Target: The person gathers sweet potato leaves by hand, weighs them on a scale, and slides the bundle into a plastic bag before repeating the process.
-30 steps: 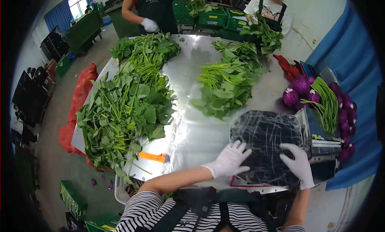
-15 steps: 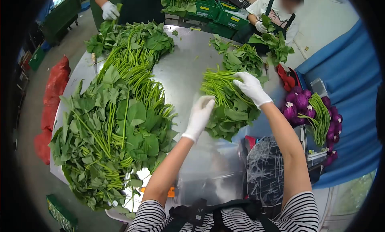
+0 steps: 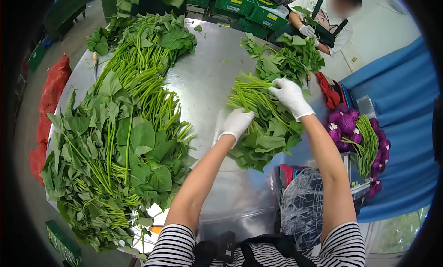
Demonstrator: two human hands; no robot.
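Note:
A bunch of leafy greens with long stems (image 3: 256, 98) lies on the metal table in front of me, stems toward the far left and leaves toward me. My left hand (image 3: 237, 122), in a white glove, is closed at the bunch's left side; its fingertips are partly hidden by the greens. On the far right side, my gloved right hand (image 3: 290, 97) is closed over the stems, fingers pointing left. Another small heap of greens (image 3: 277, 66) lies just beyond the bunch.
A big pile of leafy greens (image 3: 134, 128) covers the left of the metal table (image 3: 207, 50). A knife-like tool (image 3: 95, 59) lies at its far left edge. Purple bundles (image 3: 344, 124) and thin green stems (image 3: 367, 140) are at right. A co-worker (image 3: 318, 25) handles greens; green crates (image 3: 235, 3) stand behind.
My left hand has moved right, against the bunch, and its fingers have curled in. The bunch has shifted slightly toward me. The co-worker at far right has lowered their greens to the table.

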